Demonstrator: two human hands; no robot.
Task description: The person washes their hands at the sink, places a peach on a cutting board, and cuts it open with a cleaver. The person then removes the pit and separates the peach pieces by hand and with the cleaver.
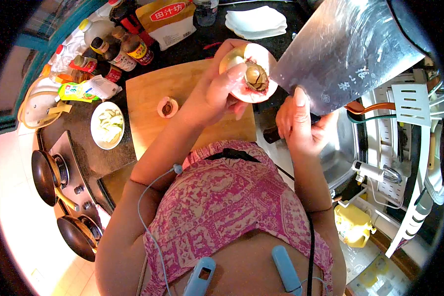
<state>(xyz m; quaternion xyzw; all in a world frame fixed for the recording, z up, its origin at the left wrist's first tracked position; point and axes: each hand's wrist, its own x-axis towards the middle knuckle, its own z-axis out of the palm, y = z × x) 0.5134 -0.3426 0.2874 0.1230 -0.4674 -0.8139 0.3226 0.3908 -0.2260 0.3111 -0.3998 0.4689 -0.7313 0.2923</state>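
My left hand (217,93) is wrapped round a cut peach (260,56), raised above the wooden cutting board (148,133). Its pale flesh faces up, with a brown pit in a reddish hollow, and my thumb lies across the cut face. In my right hand (303,123) is a cleaver (345,54), thumb against the lower blade. The broad blade tilts up to the right, with its near corner close beside the peach; my fingers partly hide the handle. A small peach piece (166,107) with a brown hollow lies on the board. Pale slices fill a white bowl (94,129) left of it.
Several sauce bottles (135,47) and a brown-and-white pouch (166,24) stand behind the board. White dishes (255,22) sit at the back. Two pans (44,177) (76,238) rest on the stove at left. To the right are a metal sink (338,153) and a utensil rack (412,104).
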